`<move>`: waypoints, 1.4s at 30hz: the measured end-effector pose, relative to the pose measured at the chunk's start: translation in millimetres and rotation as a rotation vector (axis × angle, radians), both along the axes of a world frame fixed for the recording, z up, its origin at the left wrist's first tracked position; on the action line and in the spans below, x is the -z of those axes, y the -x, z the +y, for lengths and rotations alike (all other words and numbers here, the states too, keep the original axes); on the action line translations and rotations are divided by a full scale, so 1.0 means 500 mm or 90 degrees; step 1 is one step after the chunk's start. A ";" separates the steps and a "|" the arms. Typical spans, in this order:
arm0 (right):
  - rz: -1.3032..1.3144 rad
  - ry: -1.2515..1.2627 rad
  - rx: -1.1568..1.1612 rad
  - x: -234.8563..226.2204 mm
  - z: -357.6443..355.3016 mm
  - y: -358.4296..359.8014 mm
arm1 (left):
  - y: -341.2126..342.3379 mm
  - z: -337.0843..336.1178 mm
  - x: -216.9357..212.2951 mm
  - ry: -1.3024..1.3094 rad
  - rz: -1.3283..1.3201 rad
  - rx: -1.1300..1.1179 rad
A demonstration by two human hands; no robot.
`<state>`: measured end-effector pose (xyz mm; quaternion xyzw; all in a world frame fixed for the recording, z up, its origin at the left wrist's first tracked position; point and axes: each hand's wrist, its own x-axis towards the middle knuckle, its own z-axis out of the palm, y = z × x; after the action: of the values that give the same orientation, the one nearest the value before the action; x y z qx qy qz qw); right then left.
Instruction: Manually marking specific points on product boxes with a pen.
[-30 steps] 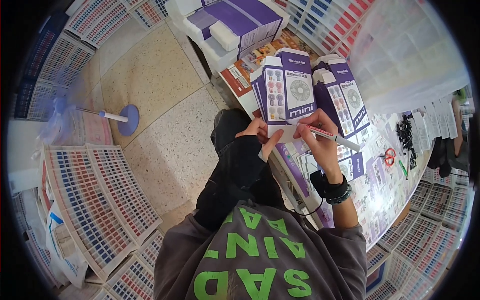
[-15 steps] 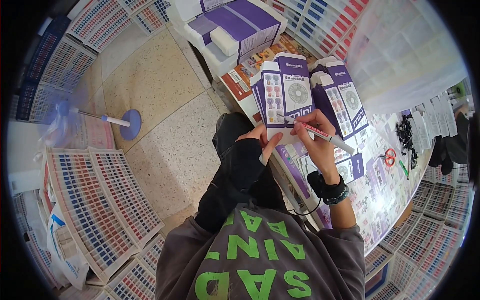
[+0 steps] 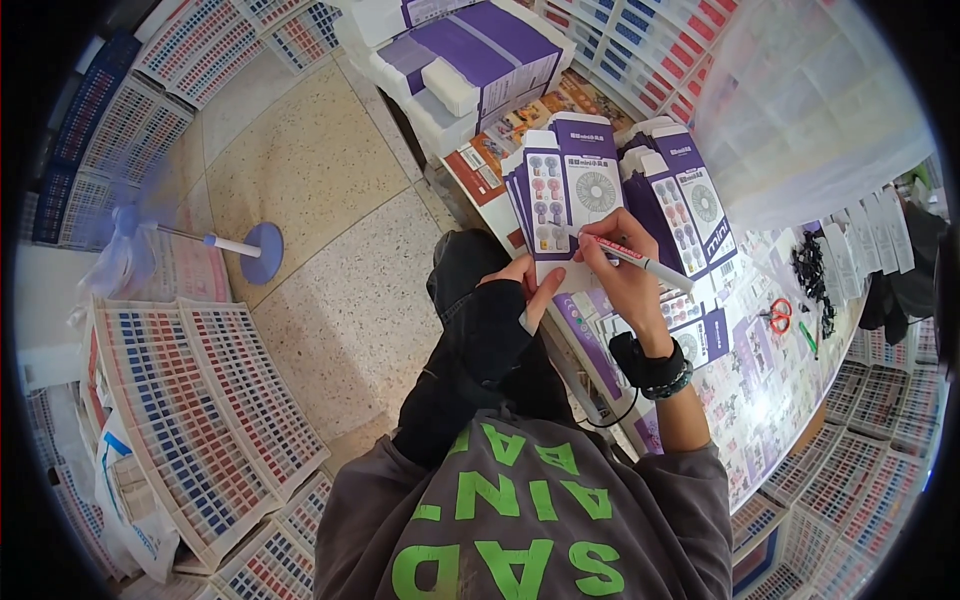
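While the left hand (image 3: 522, 280) pinches the near end of a fanned stack of flat cartons (image 3: 597, 190), thumb laid on a plain white flap, the right hand (image 3: 622, 265) is clamped on a slim, round-barrelled marker (image 3: 648, 263). And look at that angle: the marker slants across the top card, its tip down by the lower printed face, though whether it touches I can't tell! Smooth purple-and-white card here, crisp folded edges, a round grille printed on the front, all lying at the edge of the tabletop (image 3: 740, 405).

Just beside it, a second stack (image 3: 690, 200) splays its stiff flaps. Farther along, red-looped scissors (image 3: 780, 316), a thin green pen (image 3: 808, 340) and a tangled black heap (image 3: 812, 275) sit on the glossy, patterned surface. Beyond, cloudy plastic sheeting (image 3: 800, 120) hangs in soft creases, and over on the speckled floor (image 3: 330, 270) stands a smooth lavender disc (image 3: 262, 253) with a white stem.
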<state>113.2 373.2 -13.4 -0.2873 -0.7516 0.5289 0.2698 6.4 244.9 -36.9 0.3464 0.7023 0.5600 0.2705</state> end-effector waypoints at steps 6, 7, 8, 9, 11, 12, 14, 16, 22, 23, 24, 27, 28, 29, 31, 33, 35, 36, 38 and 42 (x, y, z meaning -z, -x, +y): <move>0.190 0.076 0.038 -0.038 0.003 -0.023 | 0.003 -0.013 0.021 0.009 0.032 0.003; 0.221 0.064 0.058 -0.059 0.002 -0.033 | 0.006 -0.019 0.030 0.013 0.057 0.013; 0.253 0.050 0.080 -0.076 0.001 -0.044 | 0.008 -0.022 0.026 0.017 0.083 0.026; 0.253 0.050 0.084 -0.090 -0.003 -0.055 | 0.006 -0.027 0.021 0.018 0.083 0.031; 0.190 0.007 0.079 -0.116 -0.017 -0.082 | -0.005 -0.040 -0.006 0.022 0.027 0.029; 0.158 -0.014 0.078 -0.130 -0.026 -0.098 | -0.011 -0.047 -0.021 0.024 -0.002 0.030; 0.162 -0.056 0.124 -0.167 -0.059 -0.134 | -0.018 -0.085 -0.051 0.007 -0.026 0.051; 0.218 -0.125 0.167 -0.192 -0.083 -0.181 | -0.031 -0.126 -0.069 -0.027 -0.074 0.083; 0.332 -0.243 0.195 -0.227 -0.113 -0.308 | -0.133 -0.130 -0.005 -0.070 -0.129 0.349; 0.345 -0.236 0.196 -0.227 -0.121 -0.312 | -0.147 -0.108 0.006 -0.036 -0.082 0.383; 0.359 -0.229 0.196 -0.227 -0.125 -0.313 | -0.156 -0.080 0.019 -0.001 -0.035 0.416; 0.265 -0.152 0.209 -0.203 -0.133 -0.265 | -0.182 -0.007 0.086 0.011 0.261 0.335; 0.214 -0.118 0.220 -0.196 -0.132 -0.248 | -0.175 0.002 0.071 0.009 0.262 0.337; 0.171 -0.095 0.198 -0.191 -0.125 -0.231 | -0.168 0.006 0.057 0.081 0.236 0.290; 0.109 -0.055 0.142 -0.169 -0.099 -0.187 | -0.148 0.011 0.034 0.223 0.180 0.194; 0.081 -0.041 0.081 -0.137 -0.066 -0.138 | -0.109 0.003 0.055 -0.079 0.261 -0.060; 0.072 -0.038 0.040 -0.098 -0.041 -0.083 | -0.036 0.009 0.048 -0.093 0.318 -0.128; 0.067 -0.031 0.025 -0.078 -0.029 -0.059 | -0.014 0.017 0.039 -0.114 0.374 -0.191; 0.062 -0.023 0.007 -0.050 -0.013 -0.035 | -0.003 0.020 0.031 -0.061 0.314 -0.165; 0.031 0.030 -0.001 -0.023 -0.002 -0.009 | 0.010 0.019 0.035 0.055 0.167 -0.085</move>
<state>117.8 372.4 -2.1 -0.2802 -0.7322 0.5537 0.2805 1.3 254.4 -54.2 0.3573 0.7766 0.4956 0.1533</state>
